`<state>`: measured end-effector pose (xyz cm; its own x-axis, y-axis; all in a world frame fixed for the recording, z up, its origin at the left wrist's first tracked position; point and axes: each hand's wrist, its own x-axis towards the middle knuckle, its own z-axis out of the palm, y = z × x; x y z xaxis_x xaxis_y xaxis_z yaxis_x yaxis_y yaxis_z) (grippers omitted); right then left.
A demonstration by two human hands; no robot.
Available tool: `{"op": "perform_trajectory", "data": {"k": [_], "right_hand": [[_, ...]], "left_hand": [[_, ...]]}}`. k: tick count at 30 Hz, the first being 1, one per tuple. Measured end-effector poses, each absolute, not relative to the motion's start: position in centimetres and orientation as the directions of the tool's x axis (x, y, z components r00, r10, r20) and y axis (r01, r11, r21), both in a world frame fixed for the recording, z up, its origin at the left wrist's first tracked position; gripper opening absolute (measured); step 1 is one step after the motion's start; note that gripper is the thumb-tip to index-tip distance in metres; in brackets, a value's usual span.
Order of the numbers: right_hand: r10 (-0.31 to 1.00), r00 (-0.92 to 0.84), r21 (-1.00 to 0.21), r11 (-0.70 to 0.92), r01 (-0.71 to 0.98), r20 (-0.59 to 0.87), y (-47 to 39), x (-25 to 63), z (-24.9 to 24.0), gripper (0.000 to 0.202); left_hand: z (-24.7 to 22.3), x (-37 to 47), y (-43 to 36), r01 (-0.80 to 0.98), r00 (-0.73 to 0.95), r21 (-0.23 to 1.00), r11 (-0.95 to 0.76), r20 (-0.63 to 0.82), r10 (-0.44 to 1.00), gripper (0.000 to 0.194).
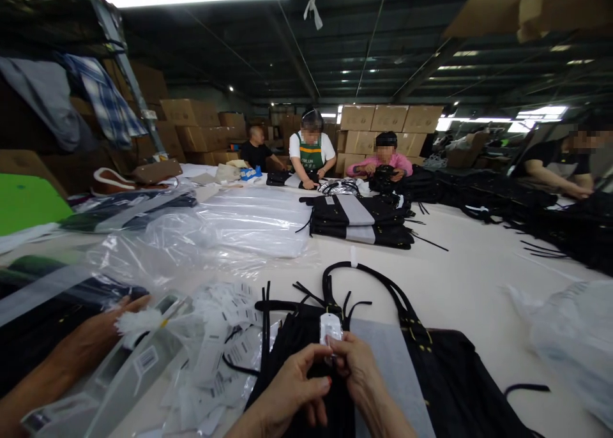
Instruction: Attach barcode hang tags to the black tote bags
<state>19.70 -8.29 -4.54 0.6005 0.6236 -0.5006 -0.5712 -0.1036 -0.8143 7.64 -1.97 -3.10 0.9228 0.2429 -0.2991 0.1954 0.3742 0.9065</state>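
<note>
A black bag [454, 374] with looped handles and a grey band [383, 361] lies on the table in front of me. Over its upper part, my right hand [357, 361] pinches a small white tag [330, 326]. Just left of it is my left hand [299, 380], its thumb and forefinger at the lower end of the same tag, the other fingers curled below. Thin black straps stick up around the tag.
Barcode labels [215, 348] and clear plastic lie to the left, beside another person's hand [124, 307]. Clear bags [253, 218] and stacked black bags [359, 218] are farther back. Crumpled plastic [575, 342] sits at right. Several people work around the table [454, 246].
</note>
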Motion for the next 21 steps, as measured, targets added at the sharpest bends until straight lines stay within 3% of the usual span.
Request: {"op": "perform_trajectory", "data": {"k": [3,6,10,15,17,21], "right_hand": [[0.629,0.596,-0.809,-0.094,-0.580,-0.500,-7.8,19.6,-4.7,0.033],[0.673,0.549,-0.803,-0.114,-0.585,-0.496,-7.7,19.5,-4.7,0.036],[0.721,0.518,-0.824,-0.129,-0.552,-0.461,-8.4,18.8,-4.1,0.042],[0.666,0.681,-0.949,-0.151,-0.276,-0.304,-9.7,18.7,-3.6,0.031],[0.635,0.718,-0.958,-0.152,-0.244,-0.284,-10.0,19.1,-3.7,0.030],[0.566,0.793,-0.971,-0.198,-0.133,-0.224,-10.4,19.6,-2.7,0.046]], "left_hand": [[-3.8,7.5,-2.9,0.183,0.923,0.871,0.455,-0.312,0.225,0.074],[-4.3,7.7,-3.5,0.135,0.882,0.903,0.409,-0.297,0.366,0.081],[-3.9,8.4,-2.9,0.088,0.827,0.935,0.345,-0.262,0.497,0.067],[-3.2,9.1,-1.4,0.107,0.745,0.954,0.280,-0.263,0.612,0.049],[-3.2,8.9,-1.1,0.117,0.739,0.975,0.192,-0.214,0.639,0.043],[-3.0,7.2,-1.2,0.271,0.678,0.954,-0.127,-0.096,0.729,0.037]]}}
